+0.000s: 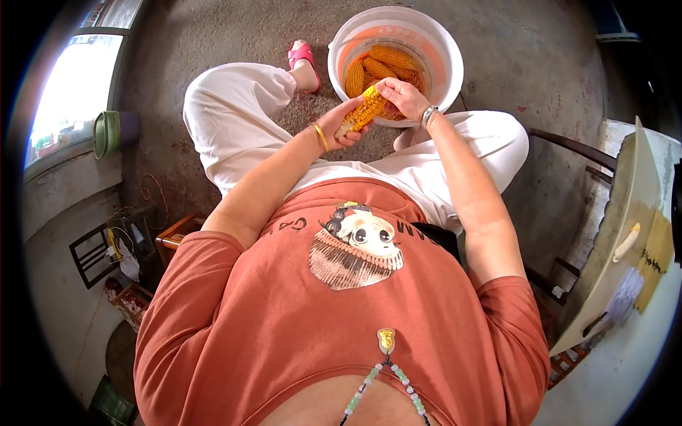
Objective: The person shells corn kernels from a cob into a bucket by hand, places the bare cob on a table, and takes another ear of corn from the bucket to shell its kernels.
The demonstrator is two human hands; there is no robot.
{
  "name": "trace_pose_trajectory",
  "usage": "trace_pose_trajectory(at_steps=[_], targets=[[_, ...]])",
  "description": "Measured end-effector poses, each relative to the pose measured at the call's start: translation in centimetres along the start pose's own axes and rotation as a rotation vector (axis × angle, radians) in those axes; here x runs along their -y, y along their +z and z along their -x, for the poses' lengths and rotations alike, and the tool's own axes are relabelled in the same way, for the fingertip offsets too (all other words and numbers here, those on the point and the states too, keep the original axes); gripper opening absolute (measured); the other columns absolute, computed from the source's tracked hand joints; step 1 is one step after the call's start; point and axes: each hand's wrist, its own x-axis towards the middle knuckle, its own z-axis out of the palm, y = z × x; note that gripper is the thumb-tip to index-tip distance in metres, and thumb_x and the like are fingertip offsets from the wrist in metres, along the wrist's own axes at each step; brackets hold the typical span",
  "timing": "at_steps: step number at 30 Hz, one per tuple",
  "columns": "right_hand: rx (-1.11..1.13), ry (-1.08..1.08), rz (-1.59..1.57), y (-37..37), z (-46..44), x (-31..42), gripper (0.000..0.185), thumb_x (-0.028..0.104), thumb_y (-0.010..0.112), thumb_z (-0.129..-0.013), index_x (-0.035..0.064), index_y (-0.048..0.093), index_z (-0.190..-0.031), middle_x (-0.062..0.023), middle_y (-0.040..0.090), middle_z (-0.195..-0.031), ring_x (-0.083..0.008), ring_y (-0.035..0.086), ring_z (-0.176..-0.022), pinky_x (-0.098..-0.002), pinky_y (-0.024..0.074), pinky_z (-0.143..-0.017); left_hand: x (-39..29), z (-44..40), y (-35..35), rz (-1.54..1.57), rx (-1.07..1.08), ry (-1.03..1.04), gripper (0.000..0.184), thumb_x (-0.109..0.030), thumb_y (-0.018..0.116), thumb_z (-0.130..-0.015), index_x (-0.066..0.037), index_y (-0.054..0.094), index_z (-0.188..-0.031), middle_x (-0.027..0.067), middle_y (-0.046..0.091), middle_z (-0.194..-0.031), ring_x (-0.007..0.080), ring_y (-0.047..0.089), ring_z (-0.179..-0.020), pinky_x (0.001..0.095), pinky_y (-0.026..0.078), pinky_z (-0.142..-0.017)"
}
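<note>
My left hand point(338, 128), with a gold bangle at the wrist, is wrapped around the lower end of an ear of corn point(365, 111). The ear slants up to the right, and its yellow kernels show along most of its length; the lower tip looks paler. My right hand point(405, 98), wearing a silver wristband, has its bent fingers pressed on the ear's upper end. Just beyond both hands stands a white bucket point(455, 60). Several ears of corn point(393, 59) lie inside it, above loose kernels partly hidden by my right hand.
The bucket rests on a concrete floor point(234, 35) between my spread knees. A pink slipper point(301, 54) is on one foot. To the right are a dark wooden chair arm point(575, 148) and a tabletop point(604, 234) bearing a pale elongated item point(626, 243). A green container point(106, 135) sits by the window.
</note>
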Motion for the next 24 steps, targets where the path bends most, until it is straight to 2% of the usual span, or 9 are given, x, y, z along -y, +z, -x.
trace_pose_trajectory(at_steps=[3,6,9,15,21,24], targets=[[-0.051,-0.041,0.130,0.1,0.0,-0.1,0.040,0.040,0.044,-0.095,0.0061,0.059,-0.108,-0.0057,0.062,-0.085,-0.0142,0.057,-0.070,-0.0262,0.0479,-0.063,-0.1,0.0,0.5,-0.037,-0.059,0.001,0.056,-0.059,0.052,-0.084,-0.004,0.053,-0.096,0.0049,0.053,-0.070,0.0060,0.040,-0.039,0.0158,0.028,-0.029],[-0.114,-0.048,0.242,0.3,-0.2,-0.3,0.041,0.039,0.042,-0.095,0.0035,0.058,-0.107,-0.0149,0.065,-0.094,-0.0275,0.062,-0.081,-0.0341,0.0490,-0.072,-0.2,0.0,1.0,-0.068,-0.080,0.010,0.055,-0.059,0.051,-0.084,-0.005,0.052,-0.095,0.0045,0.053,-0.070,0.0059,0.039,-0.038,0.0160,0.027,-0.028],[-0.174,-0.131,0.299,0.5,-0.3,-0.2,0.042,0.038,0.041,-0.095,0.0022,0.058,-0.107,-0.0209,0.063,-0.101,-0.0363,0.060,-0.093,-0.0388,0.0473,-0.080,-0.2,0.0,1.3,-0.063,-0.103,0.003,0.056,-0.060,0.051,-0.084,-0.006,0.051,-0.094,0.0041,0.053,-0.069,0.0057,0.039,-0.037,0.0163,0.026,-0.028],[-0.249,-0.118,0.462,0.7,-0.2,0.1,0.044,0.037,0.040,-0.095,0.0006,0.060,-0.107,-0.0217,0.063,-0.100,-0.0361,0.060,-0.094,-0.0393,0.0463,-0.083,0.1,-0.2,1.9,0.006,-0.093,-0.023,0.056,-0.061,0.050,-0.083,-0.006,0.052,-0.093,0.0038,0.055,-0.068,0.0059,0.040,-0.037,0.0169,0.026,-0.028],[-0.242,-0.055,0.252,0.5,-0.8,-1.2,0.047,0.042,0.040,-0.094,0.0004,0.060,-0.107,-0.0209,0.063,-0.100,-0.0352,0.060,-0.095,-0.0386,0.0456,-0.083,0.6,-0.6,2.5,-0.100,-0.196,0.046,0.056,-0.063,0.050,-0.083,-0.007,0.052,-0.092,0.0044,0.055,-0.066,0.0070,0.040,-0.036,0.0174,0.026,-0.027],[-0.189,0.013,0.190,0.3,-0.7,-1.3,0.047,0.043,0.041,-0.094,0.0006,0.060,-0.107,-0.0173,0.065,-0.098,-0.0294,0.061,-0.093,-0.0347,0.0452,-0.082,0.7,-0.5,2.6,-0.120,-0.208,0.066,0.055,-0.062,0.050,-0.083,-0.008,0.052,-0.091,0.0046,0.054,-0.066,0.0074,0.041,-0.035,0.0178,0.026,-0.027]])
